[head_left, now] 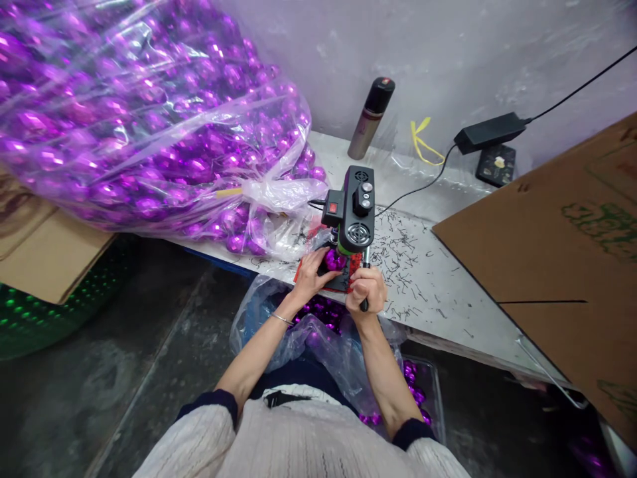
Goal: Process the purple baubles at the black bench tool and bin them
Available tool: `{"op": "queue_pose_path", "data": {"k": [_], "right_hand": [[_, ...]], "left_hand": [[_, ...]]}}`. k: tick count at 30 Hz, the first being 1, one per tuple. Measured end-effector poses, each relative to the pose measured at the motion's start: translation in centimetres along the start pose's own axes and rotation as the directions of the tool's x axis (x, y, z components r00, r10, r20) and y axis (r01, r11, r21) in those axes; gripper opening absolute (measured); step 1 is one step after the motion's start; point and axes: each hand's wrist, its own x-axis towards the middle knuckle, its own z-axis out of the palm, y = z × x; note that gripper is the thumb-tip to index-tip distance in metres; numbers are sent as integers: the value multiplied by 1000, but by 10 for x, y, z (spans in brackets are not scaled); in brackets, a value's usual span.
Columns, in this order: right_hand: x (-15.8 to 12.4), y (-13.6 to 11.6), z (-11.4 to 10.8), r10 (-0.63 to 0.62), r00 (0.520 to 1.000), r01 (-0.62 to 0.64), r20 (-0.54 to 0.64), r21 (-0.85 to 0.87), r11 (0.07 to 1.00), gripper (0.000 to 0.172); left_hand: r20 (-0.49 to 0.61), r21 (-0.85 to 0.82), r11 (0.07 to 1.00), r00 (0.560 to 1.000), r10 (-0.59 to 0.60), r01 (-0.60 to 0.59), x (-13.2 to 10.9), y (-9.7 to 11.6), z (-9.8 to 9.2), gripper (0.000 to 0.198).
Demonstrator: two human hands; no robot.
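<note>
Under the head of a small black bench press machine [359, 206] sits a shiny purple ball ornament [334, 259]. My left hand [309, 273] grips that ball from its left side, thumb in front and fingers behind. The fingers of my right hand [367, 291] are wrapped round the machine's lever handle [365, 303], which points down toward me. A red switch shows on the machine's left side. Beneath it lies a red and black base mat [354, 264], partly hidden by my hands.
A huge clear bag of purple balls [164, 133] fills the left. Behind stand a dark bottle [371, 118], a yellow tie [423, 143] and a power adapter [490, 133]. Small black scraps [398, 252] litter the table. A cardboard box [562, 245] leans in from the right; an open bag [318, 332] hangs below.
</note>
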Motion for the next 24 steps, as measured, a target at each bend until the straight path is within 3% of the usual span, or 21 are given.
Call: {"op": "queue_pose_path", "data": {"k": [7,13,19,24], "right_hand": [[0,1,2,0,1000,0,0,6,1000,25],[10,-3,1,-118,993,119,19,-30,992,25],[59,-29,-11,203,979,-203,-7,35,979,28],[65,-33,-15,219,975,-220,29,43,974,29]], "left_hand": [[-1,-13,1000,1000,6,-6,2,0,0,64],[-5,-12,1000,1000,-4,4,3,-3,3,62],[-17,7,1000,999,29,-28,1,1,3,64],[92,91,987,988,125,-133,-40,24,-18,66]]}}
